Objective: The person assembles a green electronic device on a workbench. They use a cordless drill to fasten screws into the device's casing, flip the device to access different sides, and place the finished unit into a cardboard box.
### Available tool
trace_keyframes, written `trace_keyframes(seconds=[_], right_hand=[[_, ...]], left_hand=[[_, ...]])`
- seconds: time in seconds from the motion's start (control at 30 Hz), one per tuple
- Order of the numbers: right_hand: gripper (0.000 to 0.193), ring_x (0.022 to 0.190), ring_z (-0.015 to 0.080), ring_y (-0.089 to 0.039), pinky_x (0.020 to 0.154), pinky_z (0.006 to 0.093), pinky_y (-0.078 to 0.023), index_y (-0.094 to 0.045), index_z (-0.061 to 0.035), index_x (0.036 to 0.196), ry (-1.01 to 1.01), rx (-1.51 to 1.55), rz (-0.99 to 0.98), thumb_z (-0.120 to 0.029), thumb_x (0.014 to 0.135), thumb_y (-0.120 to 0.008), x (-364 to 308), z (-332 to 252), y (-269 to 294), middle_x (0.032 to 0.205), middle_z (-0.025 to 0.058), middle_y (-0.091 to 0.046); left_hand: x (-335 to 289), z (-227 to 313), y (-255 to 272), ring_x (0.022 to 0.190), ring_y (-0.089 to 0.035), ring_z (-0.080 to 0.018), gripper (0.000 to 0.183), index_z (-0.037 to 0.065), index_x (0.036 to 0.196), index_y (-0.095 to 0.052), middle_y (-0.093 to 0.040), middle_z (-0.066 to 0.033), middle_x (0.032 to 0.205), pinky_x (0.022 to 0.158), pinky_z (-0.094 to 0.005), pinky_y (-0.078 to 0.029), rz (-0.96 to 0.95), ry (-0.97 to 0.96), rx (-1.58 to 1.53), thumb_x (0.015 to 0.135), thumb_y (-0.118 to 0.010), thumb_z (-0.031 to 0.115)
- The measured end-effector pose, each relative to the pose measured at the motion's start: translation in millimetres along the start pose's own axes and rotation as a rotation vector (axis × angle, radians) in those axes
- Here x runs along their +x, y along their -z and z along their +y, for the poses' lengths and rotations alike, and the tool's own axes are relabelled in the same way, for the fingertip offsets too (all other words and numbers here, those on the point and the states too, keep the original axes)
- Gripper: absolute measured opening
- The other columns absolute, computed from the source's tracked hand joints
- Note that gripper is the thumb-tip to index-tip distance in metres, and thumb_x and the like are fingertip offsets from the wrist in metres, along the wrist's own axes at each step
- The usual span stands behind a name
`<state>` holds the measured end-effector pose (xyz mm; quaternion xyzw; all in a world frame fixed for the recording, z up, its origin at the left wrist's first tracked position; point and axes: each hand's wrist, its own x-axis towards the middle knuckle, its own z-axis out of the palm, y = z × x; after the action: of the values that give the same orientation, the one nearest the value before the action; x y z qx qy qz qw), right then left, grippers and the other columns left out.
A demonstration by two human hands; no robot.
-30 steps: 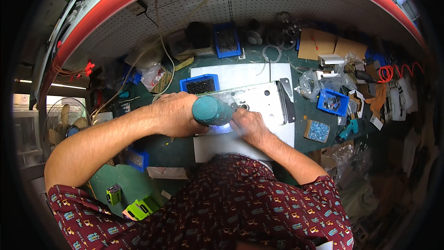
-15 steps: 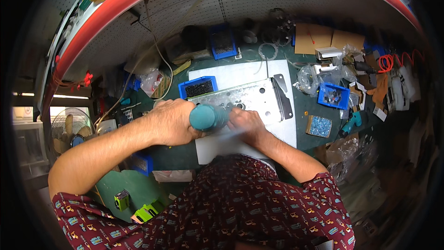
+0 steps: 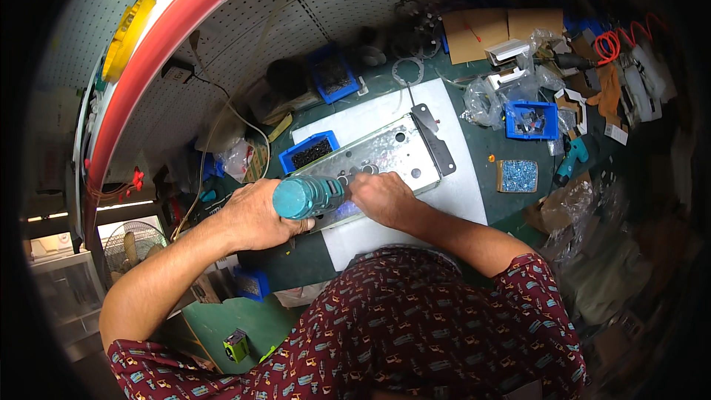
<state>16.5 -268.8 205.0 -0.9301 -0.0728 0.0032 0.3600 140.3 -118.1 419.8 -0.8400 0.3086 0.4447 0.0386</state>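
Observation:
My left hand (image 3: 255, 213) is wrapped round a teal cordless screwdriver (image 3: 298, 198), held over a flat silver metal case (image 3: 392, 150). At the front end of the tool, my right hand (image 3: 381, 199) has its fingers drawn together close above the case. Whatever those fingers hold is hidden by the tool and the knuckles. Round holes show in the case's top, and a black bracket (image 3: 432, 141) runs along its right end. A blue bin (image 3: 331, 135) of small black parts, perhaps screws, stands beyond the tool, against the case.
White sheeting (image 3: 463, 163) lies under the case on the green bench. To the right are a blue bin (image 3: 553, 120) of small bags, a box of blue bits (image 3: 518, 176) and another teal power tool (image 3: 572, 159). Another blue bin (image 3: 332, 72) stands at the back.
The whole view has tilted and shifted, so the case now slants more. Both hands stay at the case with the screwdriver. A pale blur below my right hand no longer shows.

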Motion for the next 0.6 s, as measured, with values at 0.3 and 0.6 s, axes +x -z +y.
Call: trace_keyframes(seconds=[0.3, 0.6], right_hand=[[0.013, 0.081, 0.0345, -0.073, 0.068, 0.0446, -0.06, -0.07, 0.0016, 0.091, 0.007, -0.023, -0.021, -0.008, 0.093, -0.061, -1, -1, 0, 0.092, 0.0172, -0.069], [0.018, 0.08, 0.0362, -0.071, 0.074, 0.0477, -0.059, -0.068, 0.002, 0.094, 0.046, 0.193, 0.128, -0.003, 0.09, -0.051, -11, 1, -1, 0.096, 0.0195, -0.07]], left_hand=[[5, -12, -8, 0.099, -0.073, -0.0328, 0.036, 0.01, 0.112, -0.072, -0.076, -0.0147, 0.098, 0.093, -0.0447, -0.058, 0.012, -0.054, 0.038, 0.09, -0.078, 0.037], [11, -22, -14, 0.094, -0.073, -0.0319, 0.034, 0.009, 0.11, -0.071, -0.076, -0.0145, 0.095, 0.091, -0.0435, -0.059, 0.02, -0.091, -0.05, 0.089, -0.078, 0.035]])
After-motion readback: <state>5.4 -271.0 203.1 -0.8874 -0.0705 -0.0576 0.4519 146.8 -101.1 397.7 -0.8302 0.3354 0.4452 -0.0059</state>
